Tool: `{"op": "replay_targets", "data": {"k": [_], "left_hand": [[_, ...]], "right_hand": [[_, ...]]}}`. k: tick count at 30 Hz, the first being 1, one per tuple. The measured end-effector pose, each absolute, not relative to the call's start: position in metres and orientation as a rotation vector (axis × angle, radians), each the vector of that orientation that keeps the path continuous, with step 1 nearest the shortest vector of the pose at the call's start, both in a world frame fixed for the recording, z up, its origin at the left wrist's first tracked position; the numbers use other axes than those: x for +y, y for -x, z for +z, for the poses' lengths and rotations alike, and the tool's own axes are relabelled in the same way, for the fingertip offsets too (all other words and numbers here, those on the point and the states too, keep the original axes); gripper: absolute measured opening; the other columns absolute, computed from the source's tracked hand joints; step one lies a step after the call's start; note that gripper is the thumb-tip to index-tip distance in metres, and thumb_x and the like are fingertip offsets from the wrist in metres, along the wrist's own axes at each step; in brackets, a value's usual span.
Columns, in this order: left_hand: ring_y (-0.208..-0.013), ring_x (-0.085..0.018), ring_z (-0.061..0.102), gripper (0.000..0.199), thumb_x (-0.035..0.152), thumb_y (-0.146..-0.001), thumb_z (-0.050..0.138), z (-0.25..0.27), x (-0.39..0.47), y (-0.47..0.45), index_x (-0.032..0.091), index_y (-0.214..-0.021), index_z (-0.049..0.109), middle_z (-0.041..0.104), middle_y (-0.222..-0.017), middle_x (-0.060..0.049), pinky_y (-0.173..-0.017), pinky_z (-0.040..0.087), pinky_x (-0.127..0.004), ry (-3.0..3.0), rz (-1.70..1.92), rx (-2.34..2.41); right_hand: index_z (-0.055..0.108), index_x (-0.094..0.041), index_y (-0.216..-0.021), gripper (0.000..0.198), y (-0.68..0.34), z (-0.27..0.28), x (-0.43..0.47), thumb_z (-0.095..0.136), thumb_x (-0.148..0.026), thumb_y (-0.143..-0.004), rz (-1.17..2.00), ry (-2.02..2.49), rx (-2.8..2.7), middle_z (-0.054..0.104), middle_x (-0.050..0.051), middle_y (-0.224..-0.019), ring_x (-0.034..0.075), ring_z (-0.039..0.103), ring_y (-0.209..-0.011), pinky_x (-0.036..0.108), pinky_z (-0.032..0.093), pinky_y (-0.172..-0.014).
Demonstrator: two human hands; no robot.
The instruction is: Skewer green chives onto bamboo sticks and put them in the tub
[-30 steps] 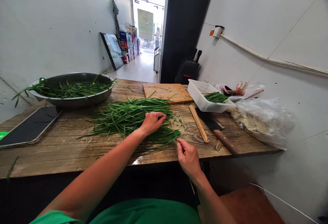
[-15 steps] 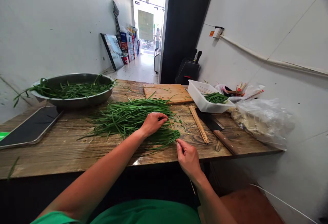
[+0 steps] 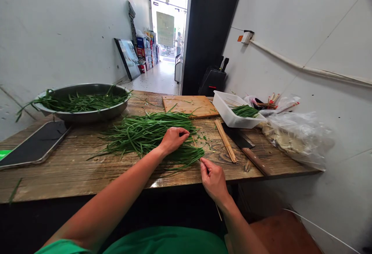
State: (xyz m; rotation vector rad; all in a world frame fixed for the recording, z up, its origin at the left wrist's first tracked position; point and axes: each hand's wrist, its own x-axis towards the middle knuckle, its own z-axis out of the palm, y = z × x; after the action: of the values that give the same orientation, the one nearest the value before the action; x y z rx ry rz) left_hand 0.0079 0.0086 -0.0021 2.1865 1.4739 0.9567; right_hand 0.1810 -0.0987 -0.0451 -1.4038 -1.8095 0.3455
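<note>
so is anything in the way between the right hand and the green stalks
Nothing visible: the right hand, pinching a thin stick, is right beside the green stalks. The knife lies off to the right.

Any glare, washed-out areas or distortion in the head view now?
Head view: glass doorway washed out white; a small glare patch on the brown wooden table near its front edge; underneath is near-black; long, thin green leaves look fairly sharp; the slanting black panel suggests wide-angle distortion.

Readable text: none | boxes [image 3: 141,52], door poster [image 3: 165,28]: too blurred | orange wall sticker [image 3: 240,38]: too small
</note>
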Motion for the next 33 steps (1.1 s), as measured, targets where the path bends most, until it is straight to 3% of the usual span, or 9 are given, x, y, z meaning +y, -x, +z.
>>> {"op": "replay_targets", "data": {"k": [10, 17, 21, 27, 33], "left_hand": [[-0.077, -0.014, 0.060, 0.021, 0.029, -0.075, 0.050, -0.004, 0.008, -0.008, 0.019, -0.082, 0.068, 0.068, -0.082, 0.000, -0.073, 0.042, -0.022, -2.238, 0.963, 1.388], [-0.077, -0.011, 0.059, 0.022, 0.033, -0.077, 0.051, 0.007, -0.002, -0.008, 0.019, -0.082, 0.068, 0.068, -0.083, -0.001, -0.073, 0.041, -0.019, -2.397, 0.722, 0.873], [-0.081, -0.015, 0.057, 0.023, 0.032, -0.079, 0.049, 0.006, 0.004, -0.002, 0.020, -0.079, 0.068, 0.066, -0.083, -0.003, -0.079, 0.036, -0.026, -2.464, 0.906, 1.228], [-0.082, -0.020, 0.050, 0.016, 0.032, -0.072, 0.057, -0.008, 0.008, -0.003, 0.020, -0.070, 0.068, 0.061, -0.075, -0.006, -0.077, 0.028, -0.034, -2.670, 0.666, 1.463], [-0.082, -0.020, 0.049, 0.017, 0.025, -0.074, 0.051, -0.011, 0.008, -0.004, 0.019, -0.070, 0.067, 0.060, -0.076, -0.006, -0.075, 0.028, -0.034, -2.699, 0.595, 1.471]], "right_hand": [[0.064, -0.014, -0.100, 0.032, -0.181, -0.045, -0.098, 0.039, -0.023, -0.083, 0.336, 1.402, -1.821, 0.069, 0.009, -0.090, 0.019, 0.065, -0.078, 0.026, 0.050, -0.069], [0.063, -0.014, -0.101, 0.032, -0.182, -0.046, -0.097, 0.039, -0.023, -0.083, 0.327, 1.429, -1.796, 0.069, 0.009, -0.089, 0.019, 0.065, -0.076, 0.025, 0.050, -0.066], [0.063, -0.014, -0.101, 0.032, -0.182, -0.046, -0.098, 0.038, -0.023, -0.083, 0.340, 1.430, -1.785, 0.069, 0.008, -0.085, 0.018, 0.065, -0.069, 0.025, 0.050, -0.061], [0.063, -0.014, -0.100, 0.032, -0.182, -0.047, -0.098, 0.039, -0.024, -0.083, 0.347, 1.423, -1.779, 0.069, 0.008, -0.086, 0.018, 0.065, -0.069, 0.025, 0.050, -0.059], [0.063, -0.014, -0.101, 0.032, -0.182, -0.047, -0.099, 0.038, -0.024, -0.083, 0.357, 1.421, -1.782, 0.069, 0.009, -0.088, 0.018, 0.065, -0.070, 0.024, 0.050, -0.060]]}}
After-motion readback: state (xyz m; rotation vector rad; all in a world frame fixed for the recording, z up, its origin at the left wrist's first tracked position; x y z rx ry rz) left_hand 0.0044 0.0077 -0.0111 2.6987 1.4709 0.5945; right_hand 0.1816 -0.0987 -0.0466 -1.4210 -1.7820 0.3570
